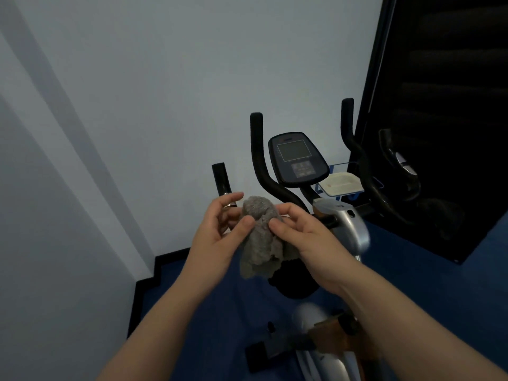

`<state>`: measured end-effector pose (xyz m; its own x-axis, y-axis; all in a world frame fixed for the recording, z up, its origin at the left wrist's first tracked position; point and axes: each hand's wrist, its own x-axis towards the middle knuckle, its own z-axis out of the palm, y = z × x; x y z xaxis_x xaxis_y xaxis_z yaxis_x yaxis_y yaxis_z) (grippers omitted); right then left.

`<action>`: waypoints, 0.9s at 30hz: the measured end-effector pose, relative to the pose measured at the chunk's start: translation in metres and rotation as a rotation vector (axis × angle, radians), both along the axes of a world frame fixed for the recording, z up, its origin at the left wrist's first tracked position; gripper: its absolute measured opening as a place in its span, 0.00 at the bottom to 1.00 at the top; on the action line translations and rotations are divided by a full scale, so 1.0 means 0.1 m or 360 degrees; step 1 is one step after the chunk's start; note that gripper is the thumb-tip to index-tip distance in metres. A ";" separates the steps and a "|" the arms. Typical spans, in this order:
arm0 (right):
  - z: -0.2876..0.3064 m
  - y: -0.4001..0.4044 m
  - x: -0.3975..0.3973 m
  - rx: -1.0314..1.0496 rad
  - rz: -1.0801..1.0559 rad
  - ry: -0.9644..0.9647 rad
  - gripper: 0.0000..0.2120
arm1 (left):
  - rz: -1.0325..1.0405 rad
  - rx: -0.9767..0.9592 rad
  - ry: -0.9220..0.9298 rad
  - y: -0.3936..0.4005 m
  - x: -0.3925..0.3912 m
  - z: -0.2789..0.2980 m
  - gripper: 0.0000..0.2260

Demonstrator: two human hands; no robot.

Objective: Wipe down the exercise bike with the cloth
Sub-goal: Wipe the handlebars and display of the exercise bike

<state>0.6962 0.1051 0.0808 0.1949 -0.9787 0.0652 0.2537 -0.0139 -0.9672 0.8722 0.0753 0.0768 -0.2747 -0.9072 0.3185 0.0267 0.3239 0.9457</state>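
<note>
A grey fluffy cloth point(261, 240) hangs bunched in mid-air in front of the exercise bike. My left hand point(220, 235) pinches its left side between thumb and fingers; my right hand point(299, 232) pinches its right side. Behind the cloth stands the bike: a dark console point(298, 160) with a grey screen, black curved handlebars point(258, 160), a short black grip point(222, 178) at the left, and a silver frame cover point(351, 229). The cloth does not touch the bike. Lower silver frame parts point(316, 325) show between my forearms.
A pale wall fills the left and back. A dark glass door point(439, 133) at the right reflects the handlebar. A white tray point(341, 184) sits in a blue holder right of the console. The floor point(453, 284) is blue with black skirting point(145, 281).
</note>
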 end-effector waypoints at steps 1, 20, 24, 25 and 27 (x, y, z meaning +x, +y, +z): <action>0.02 -0.03 0.00 -0.0014 -0.0013 0.0056 0.13 | 0.0003 0.0002 -0.0044 -0.02 0.04 0.01 0.14; 0.14 -0.24 0.15 -0.0427 -0.0095 0.0625 0.14 | 0.0292 -0.0166 -0.0208 -0.21 0.23 0.24 0.06; 0.04 -0.24 0.29 -0.0457 -0.0187 0.0802 0.19 | 0.0269 -0.0150 -0.0217 -0.18 0.23 0.21 0.05; 0.04 -0.26 0.29 -0.0443 -0.0179 0.0794 0.15 | 0.0271 -0.0150 -0.0232 -0.17 0.24 0.21 0.05; 0.05 -0.33 0.23 -0.0418 -0.0135 0.0783 0.07 | 0.0285 -0.0148 -0.0265 -0.17 0.29 0.23 0.04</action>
<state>0.7194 0.0725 0.0860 0.1855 -0.9553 0.2302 -0.2385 -0.2710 -0.9326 0.9015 0.0587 0.0993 -0.1682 -0.9150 0.3666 -0.1922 0.3952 0.8983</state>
